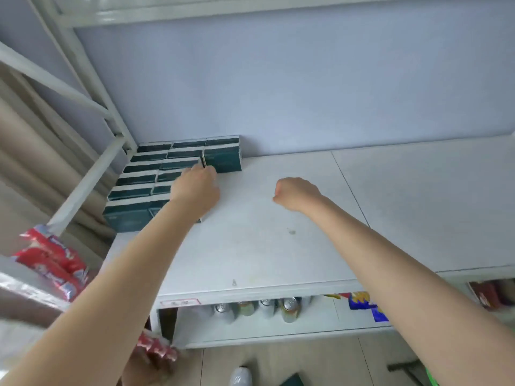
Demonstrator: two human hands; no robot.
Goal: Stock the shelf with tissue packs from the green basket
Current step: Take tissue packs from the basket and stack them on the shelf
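Left hand (196,185) fingers on tissue packs (156,176), grip hidden; right hand (295,193) fisted, empty

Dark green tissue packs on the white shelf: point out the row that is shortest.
The right-hand row of dark green tissue packs, just past the left hand: only about two packs against the back wall, while both rows to its left run forward toward the shelf's front edge.
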